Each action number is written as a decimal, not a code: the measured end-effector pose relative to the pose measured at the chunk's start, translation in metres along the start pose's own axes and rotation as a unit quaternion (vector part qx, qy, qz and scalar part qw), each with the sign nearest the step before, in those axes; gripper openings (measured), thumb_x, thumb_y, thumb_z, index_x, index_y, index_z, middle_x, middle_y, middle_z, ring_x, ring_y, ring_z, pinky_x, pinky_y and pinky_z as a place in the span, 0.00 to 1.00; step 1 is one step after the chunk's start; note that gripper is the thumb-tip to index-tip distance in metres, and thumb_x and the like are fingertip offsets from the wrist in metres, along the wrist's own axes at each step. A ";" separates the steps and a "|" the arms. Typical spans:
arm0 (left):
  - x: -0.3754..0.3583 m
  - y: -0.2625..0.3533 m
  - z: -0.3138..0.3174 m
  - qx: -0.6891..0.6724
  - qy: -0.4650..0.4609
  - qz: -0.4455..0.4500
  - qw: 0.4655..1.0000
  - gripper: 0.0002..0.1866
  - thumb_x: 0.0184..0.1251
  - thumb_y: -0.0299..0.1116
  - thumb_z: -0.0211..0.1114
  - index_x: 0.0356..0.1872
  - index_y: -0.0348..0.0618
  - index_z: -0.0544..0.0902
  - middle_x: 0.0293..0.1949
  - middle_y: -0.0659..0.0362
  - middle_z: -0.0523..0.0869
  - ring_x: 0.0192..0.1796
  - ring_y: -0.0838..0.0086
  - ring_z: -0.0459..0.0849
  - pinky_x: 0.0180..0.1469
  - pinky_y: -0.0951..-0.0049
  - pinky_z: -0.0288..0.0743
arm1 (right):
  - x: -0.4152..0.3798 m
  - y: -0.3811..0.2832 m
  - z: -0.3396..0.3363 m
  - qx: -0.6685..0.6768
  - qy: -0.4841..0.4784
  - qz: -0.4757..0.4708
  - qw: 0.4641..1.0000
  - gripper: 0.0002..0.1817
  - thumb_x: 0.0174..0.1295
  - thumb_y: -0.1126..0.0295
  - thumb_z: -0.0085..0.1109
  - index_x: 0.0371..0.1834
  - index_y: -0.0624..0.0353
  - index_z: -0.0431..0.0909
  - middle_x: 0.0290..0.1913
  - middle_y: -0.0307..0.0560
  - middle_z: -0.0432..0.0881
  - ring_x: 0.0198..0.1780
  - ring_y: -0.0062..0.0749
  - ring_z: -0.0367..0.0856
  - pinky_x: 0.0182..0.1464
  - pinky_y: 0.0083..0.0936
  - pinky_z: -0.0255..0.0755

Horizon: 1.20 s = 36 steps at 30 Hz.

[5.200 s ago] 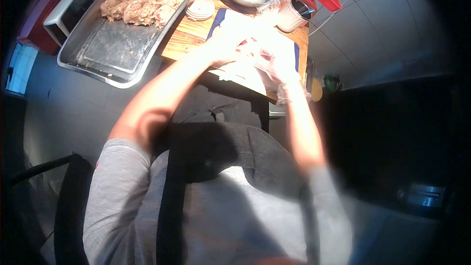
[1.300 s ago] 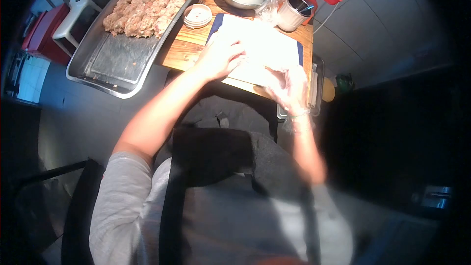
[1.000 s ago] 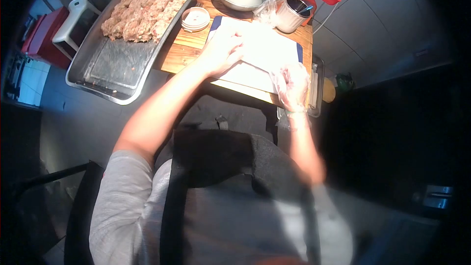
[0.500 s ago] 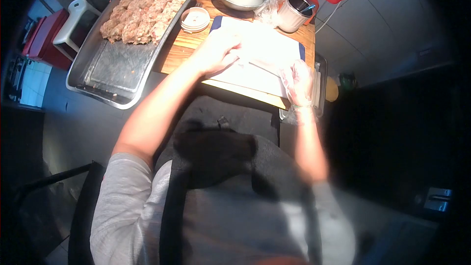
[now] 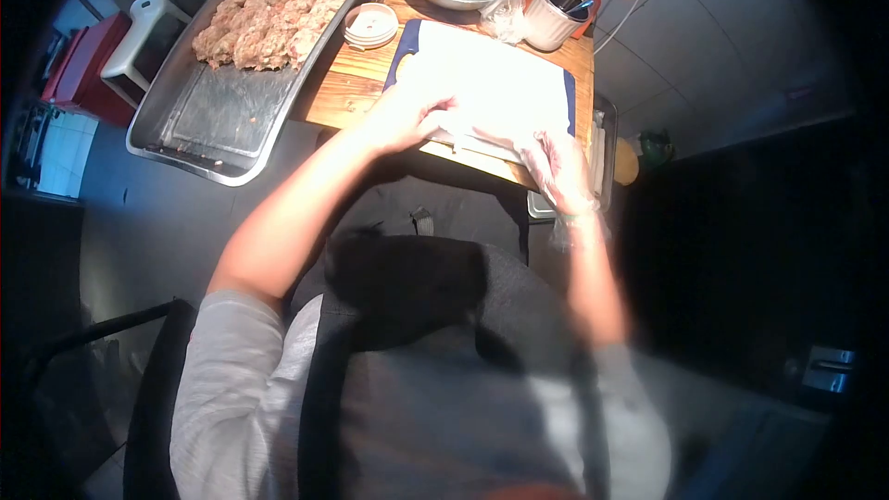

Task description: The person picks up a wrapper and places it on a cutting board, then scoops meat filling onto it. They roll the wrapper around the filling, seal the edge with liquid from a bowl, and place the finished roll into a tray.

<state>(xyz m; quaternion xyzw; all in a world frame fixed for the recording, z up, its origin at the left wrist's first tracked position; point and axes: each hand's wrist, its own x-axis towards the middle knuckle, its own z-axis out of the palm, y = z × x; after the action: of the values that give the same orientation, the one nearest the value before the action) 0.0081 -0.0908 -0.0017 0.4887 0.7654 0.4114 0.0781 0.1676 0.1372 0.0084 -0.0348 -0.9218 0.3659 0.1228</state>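
On the board [image 5: 569, 97], sheeting [image 5: 486, 143] is apparently straightened by left hand [image 5: 405, 118] and right hand [image 5: 562, 168], grips indiscernible in glare; steadiness seems required.

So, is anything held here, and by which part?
The left hand and right hand seem to pinch a white sheet by its near edge; glare obscures it.

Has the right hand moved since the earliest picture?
Yes. Judged against the blue-edged cutting board, the right hand has shifted rightward and toward the wearer, now by the board's near right corner.
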 end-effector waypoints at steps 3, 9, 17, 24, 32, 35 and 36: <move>-0.006 -0.005 0.007 0.033 0.031 0.024 0.999 0.12 0.61 0.29 0.66 0.45 0.39 0.81 0.40 0.50 0.84 0.47 0.59 0.85 0.50 0.63 0.79 | -0.006 0.004 0.006 0.054 -0.003 -0.014 0.998 0.06 0.68 0.75 0.61 0.42 0.66 0.77 0.30 0.44 0.78 0.33 0.25 0.76 0.40 0.24 0.73; 0.036 -0.015 0.004 0.161 0.032 -0.084 0.983 0.13 0.56 0.35 0.69 0.41 0.42 0.81 0.44 0.50 0.81 0.51 0.57 0.80 0.55 0.58 0.76 | 0.038 0.028 0.002 -0.205 0.075 -0.059 0.974 0.11 0.57 0.71 0.69 0.40 0.61 0.81 0.35 0.52 0.85 0.39 0.49 0.84 0.45 0.36 0.77; 0.078 -0.032 -0.002 0.094 -0.037 0.051 0.994 0.10 0.57 0.25 0.66 0.41 0.47 0.85 0.41 0.55 0.81 0.48 0.62 0.81 0.53 0.64 0.76 | 0.039 -0.016 0.033 -0.122 0.070 -0.140 0.980 0.10 0.55 0.66 0.67 0.36 0.58 0.82 0.33 0.50 0.83 0.37 0.48 0.83 0.44 0.40 0.77; 0.122 -0.063 -0.012 0.183 -0.131 0.105 0.969 0.17 0.54 0.23 0.69 0.46 0.49 0.87 0.40 0.58 0.82 0.47 0.64 0.84 0.53 0.65 0.78 | 0.043 -0.016 0.038 -0.167 -0.051 -0.048 0.983 0.18 0.59 0.61 0.67 0.48 0.60 0.79 0.42 0.52 0.82 0.43 0.43 0.81 0.49 0.37 0.74; 0.129 -0.073 -0.017 0.147 -0.157 0.094 0.972 0.20 0.52 0.23 0.71 0.48 0.54 0.89 0.42 0.60 0.80 0.43 0.68 0.81 0.52 0.67 0.78 | 0.066 -0.046 0.053 -0.181 -0.038 -0.100 0.978 0.12 0.57 0.64 0.68 0.38 0.56 0.78 0.33 0.46 0.81 0.37 0.40 0.81 0.43 0.38 0.74; 0.135 -0.081 -0.020 0.147 -0.167 0.088 0.971 0.20 0.53 0.26 0.73 0.48 0.59 0.89 0.41 0.62 0.79 0.44 0.69 0.81 0.51 0.68 0.78 | 0.065 -0.062 0.052 -0.228 -0.026 -0.150 0.962 0.11 0.57 0.63 0.68 0.36 0.55 0.79 0.33 0.45 0.81 0.37 0.39 0.81 0.44 0.37 0.74; 0.138 -0.081 -0.021 0.145 -0.173 0.081 0.971 0.20 0.52 0.26 0.73 0.48 0.59 0.89 0.41 0.62 0.79 0.44 0.69 0.81 0.51 0.68 0.78 | 0.067 -0.061 0.053 -0.216 -0.028 -0.150 0.964 0.10 0.57 0.63 0.68 0.36 0.55 0.79 0.33 0.45 0.81 0.37 0.39 0.81 0.44 0.36 0.74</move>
<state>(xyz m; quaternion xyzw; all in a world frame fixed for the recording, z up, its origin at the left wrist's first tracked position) -0.1285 -0.0057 -0.0061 0.6192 0.7494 0.2101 0.1043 0.0915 0.0675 0.0265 0.0878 -0.9768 0.1361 0.1402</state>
